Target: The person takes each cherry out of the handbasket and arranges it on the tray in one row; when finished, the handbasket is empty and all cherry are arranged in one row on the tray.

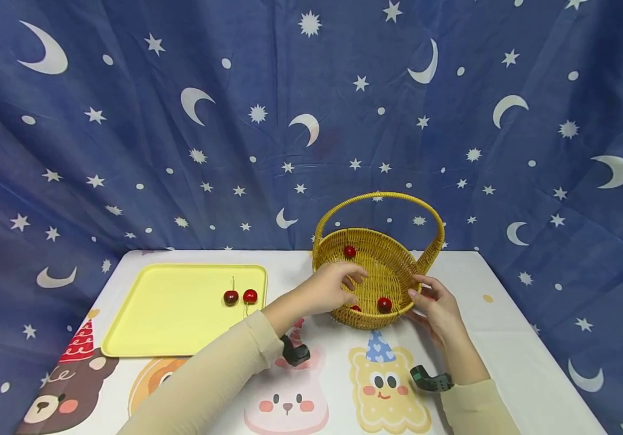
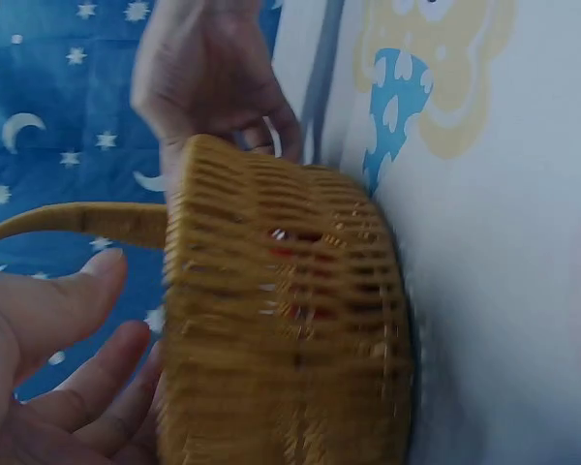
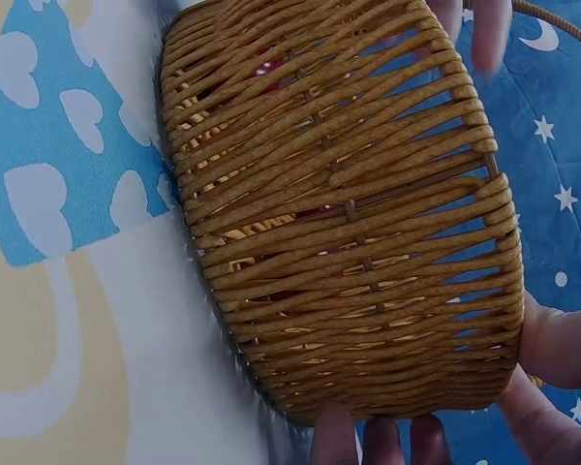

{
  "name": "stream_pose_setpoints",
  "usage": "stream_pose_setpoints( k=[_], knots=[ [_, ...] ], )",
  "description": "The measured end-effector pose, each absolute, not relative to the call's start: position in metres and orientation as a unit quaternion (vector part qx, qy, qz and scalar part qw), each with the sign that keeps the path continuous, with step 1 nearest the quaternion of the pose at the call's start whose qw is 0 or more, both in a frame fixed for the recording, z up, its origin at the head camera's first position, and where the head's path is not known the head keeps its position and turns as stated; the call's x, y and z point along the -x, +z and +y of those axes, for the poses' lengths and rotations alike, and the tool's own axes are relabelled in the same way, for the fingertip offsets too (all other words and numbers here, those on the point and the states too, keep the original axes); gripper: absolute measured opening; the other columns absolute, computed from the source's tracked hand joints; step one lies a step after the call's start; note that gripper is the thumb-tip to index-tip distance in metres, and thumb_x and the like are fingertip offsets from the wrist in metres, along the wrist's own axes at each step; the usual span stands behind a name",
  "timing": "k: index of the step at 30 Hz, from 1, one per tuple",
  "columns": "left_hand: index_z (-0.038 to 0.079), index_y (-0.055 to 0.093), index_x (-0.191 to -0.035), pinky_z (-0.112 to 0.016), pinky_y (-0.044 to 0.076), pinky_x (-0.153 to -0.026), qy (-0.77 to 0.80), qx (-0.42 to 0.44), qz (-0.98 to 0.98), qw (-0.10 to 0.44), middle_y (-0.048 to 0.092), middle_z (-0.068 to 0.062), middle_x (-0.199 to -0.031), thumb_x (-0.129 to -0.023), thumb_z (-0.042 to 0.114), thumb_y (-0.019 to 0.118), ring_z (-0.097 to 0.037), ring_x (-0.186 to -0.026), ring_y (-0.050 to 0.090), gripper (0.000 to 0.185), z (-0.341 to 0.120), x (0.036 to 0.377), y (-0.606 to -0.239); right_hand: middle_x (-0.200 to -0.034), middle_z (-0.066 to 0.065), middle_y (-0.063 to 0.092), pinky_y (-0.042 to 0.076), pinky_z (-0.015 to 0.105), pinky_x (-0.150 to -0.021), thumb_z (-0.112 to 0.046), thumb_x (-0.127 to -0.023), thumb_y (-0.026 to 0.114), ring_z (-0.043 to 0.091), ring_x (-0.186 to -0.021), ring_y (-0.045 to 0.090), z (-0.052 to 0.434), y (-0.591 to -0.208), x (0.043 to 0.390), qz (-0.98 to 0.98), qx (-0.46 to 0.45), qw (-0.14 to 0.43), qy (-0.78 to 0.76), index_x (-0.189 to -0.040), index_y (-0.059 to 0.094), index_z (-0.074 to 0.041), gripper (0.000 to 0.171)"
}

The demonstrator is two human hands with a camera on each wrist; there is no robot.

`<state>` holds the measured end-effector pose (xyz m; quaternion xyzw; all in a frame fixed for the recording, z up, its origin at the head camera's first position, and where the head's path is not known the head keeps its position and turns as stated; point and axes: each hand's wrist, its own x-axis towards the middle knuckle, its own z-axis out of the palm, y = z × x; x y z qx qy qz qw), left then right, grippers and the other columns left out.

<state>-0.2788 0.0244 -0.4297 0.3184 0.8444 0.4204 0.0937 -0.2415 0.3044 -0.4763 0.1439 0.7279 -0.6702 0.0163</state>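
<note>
Head view. A woven wicker basket with an arched handle stands near the far edge of the table, right of centre. The left hand curls its fingers over the basket's left rim; the right hand holds the right rim, near the handle's foot. Three red cherries lie inside the basket. Two more cherries rest on a yellow tray toward the table's left edge.

Left wrist view. The basket wall fills the frame, its base on the tabletop. The left hand's fingers lie relaxed just beside the wall; whether they grip here cannot be told.

Right wrist view. The right hand's fingertips wrap the rim.

Handling, as judged: the basket appears light and stiff, its weave rough enough to resist slipping; rim or handle both offer a firm hold, and the loose cherries would roll if it tilts.
</note>
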Motion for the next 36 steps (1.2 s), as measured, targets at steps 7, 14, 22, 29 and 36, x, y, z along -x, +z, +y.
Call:
stream_pose_setpoints(
  k=[7, 14, 22, 29, 36],
  knots=[
    [0.017, 0.069, -0.142, -0.03, 0.058, -0.097, 0.347, -0.322, 0.871, 0.133, 0.076, -0.01, -0.132, -0.091, 0.012, 0.086, -0.021, -0.116, 0.074, 0.054, 0.072, 0.295, -0.447, -0.126, 0.004, 0.048, 0.064, 0.035, -0.091, -0.011, -0.108, 0.063, 0.015, -0.111, 0.063, 0.305, -0.475, 0.241, 0.729, -0.14, 0.017, -0.67, -0.16, 0.043, -0.01, 0.056],
    [0.02, 0.071, -0.141, -0.037, 0.057, -0.107, 0.324, -0.31, 0.874, 0.19, 0.075, -0.01, -0.135, -0.092, 0.014, 0.086, -0.023, -0.126, 0.071, 0.052, 0.094, 0.307, -0.454, -0.133, 0.006, 0.049, 0.064, 0.035, -0.092, -0.013, -0.109, 0.063, 0.017, -0.117, 0.064, 0.306, -0.474, 0.241, 0.732, -0.141, 0.017, -0.667, -0.16, 0.044, -0.011, 0.055],
    [0.017, 0.081, -0.121, -0.025, 0.056, -0.094, 0.268, -0.362, 0.866, 0.218, 0.079, -0.001, -0.114, -0.096, 0.007, 0.079, -0.012, -0.104, 0.071, 0.028, 0.097, 0.312, -0.456, -0.13, 0.004, 0.05, 0.064, 0.035, -0.093, -0.014, -0.108, 0.064, 0.016, -0.116, 0.063, 0.306, -0.473, 0.242, 0.731, -0.137, 0.016, -0.669, -0.16, 0.043, -0.01, 0.056],
    [0.015, 0.08, -0.105, -0.024, 0.051, -0.08, 0.278, -0.349, 0.873, 0.196, 0.073, 0.001, -0.098, -0.095, 0.008, 0.08, -0.009, -0.087, 0.062, 0.012, 0.094, 0.309, -0.454, -0.132, 0.006, 0.049, 0.064, 0.034, -0.092, -0.012, -0.109, 0.063, 0.017, -0.117, 0.063, 0.304, -0.474, 0.242, 0.732, -0.138, 0.014, -0.667, -0.159, 0.044, -0.01, 0.054],
    [0.015, 0.08, -0.116, -0.026, 0.055, -0.092, 0.339, -0.333, 0.872, 0.116, 0.077, -0.001, -0.113, -0.099, 0.015, 0.079, -0.012, -0.106, 0.07, 0.018, 0.075, 0.307, -0.442, -0.127, 0.004, 0.049, 0.064, 0.033, -0.089, -0.011, -0.108, 0.062, 0.018, -0.116, 0.062, 0.303, -0.475, 0.242, 0.732, -0.143, 0.013, -0.667, -0.159, 0.044, -0.009, 0.053]
  ],
)
